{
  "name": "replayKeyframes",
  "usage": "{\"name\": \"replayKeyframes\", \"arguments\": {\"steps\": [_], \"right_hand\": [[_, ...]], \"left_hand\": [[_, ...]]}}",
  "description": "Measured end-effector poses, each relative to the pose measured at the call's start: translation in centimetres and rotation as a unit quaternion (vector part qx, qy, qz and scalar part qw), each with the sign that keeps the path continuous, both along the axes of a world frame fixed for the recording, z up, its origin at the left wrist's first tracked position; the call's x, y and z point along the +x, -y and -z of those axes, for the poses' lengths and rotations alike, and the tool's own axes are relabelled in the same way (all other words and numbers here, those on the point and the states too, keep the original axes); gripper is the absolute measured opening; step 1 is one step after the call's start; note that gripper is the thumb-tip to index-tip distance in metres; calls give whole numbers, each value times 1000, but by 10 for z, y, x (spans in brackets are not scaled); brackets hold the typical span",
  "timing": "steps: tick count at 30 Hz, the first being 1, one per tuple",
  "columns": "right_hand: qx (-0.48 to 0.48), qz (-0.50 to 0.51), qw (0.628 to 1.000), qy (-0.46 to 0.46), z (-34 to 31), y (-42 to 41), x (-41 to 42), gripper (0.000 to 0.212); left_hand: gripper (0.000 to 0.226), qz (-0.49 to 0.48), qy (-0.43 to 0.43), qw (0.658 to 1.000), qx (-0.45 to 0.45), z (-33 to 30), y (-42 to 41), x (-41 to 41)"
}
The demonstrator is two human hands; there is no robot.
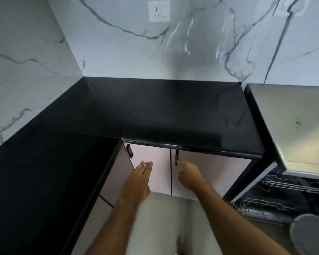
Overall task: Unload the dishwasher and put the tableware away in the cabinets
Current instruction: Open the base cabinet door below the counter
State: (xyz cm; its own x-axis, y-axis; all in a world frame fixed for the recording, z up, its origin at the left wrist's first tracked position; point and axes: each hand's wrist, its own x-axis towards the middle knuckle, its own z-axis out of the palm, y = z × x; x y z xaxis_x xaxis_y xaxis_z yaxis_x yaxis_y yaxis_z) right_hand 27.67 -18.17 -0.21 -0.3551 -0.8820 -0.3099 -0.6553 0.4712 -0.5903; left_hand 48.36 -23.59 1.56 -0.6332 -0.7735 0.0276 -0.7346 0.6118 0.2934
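Note:
Below the black counter are two pale pink cabinet doors, the left door [156, 170] and the right door [210, 173], both closed. My left hand [139, 178] is flat with straight fingers against the left door. My right hand [189, 174] reaches toward the dark vertical handle [176, 157] of the right door, its fingertips at the handle's lower end and the other fingers loosely curled; it holds nothing. At the right, the dishwasher [276, 196] stands open with its wire racks [265, 208] showing. A round grey dish [310, 234] sits at the bottom right.
A black L-shaped counter [155, 111] runs along the left and back under marble walls. A wall socket [159, 11] is above. A steel appliance top [298, 126] is at the right. Another cabinet door with a dark handle [129, 150] meets the corner at the left. Grey floor lies below.

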Motion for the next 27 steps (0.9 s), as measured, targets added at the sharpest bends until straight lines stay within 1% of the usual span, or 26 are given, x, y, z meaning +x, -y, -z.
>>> {"name": "replayKeyframes", "arguments": {"steps": [4, 8, 11, 14, 20, 27], "right_hand": [[26, 43, 998, 43, 27, 15, -27, 44], [14, 84, 992, 93, 38, 37, -37, 59], [20, 109, 985, 136, 44, 57, -36, 60], [31, 118, 979, 166, 57, 73, -36, 65], [59, 109, 977, 176, 83, 84, -43, 67], [53, 72, 986, 143, 93, 47, -34, 67]], "left_hand": [[80, 7, 8, 999, 51, 26, 19, -24], [75, 8, 10, 998, 62, 40, 32, -43], [74, 9, 11, 998, 67, 52, 36, -53], [74, 13, 8, 997, 71, 66, 35, -59], [75, 46, 28, 995, 85, 88, 30, -57], [71, 37, 24, 998, 54, 88, 18, -49]]}}
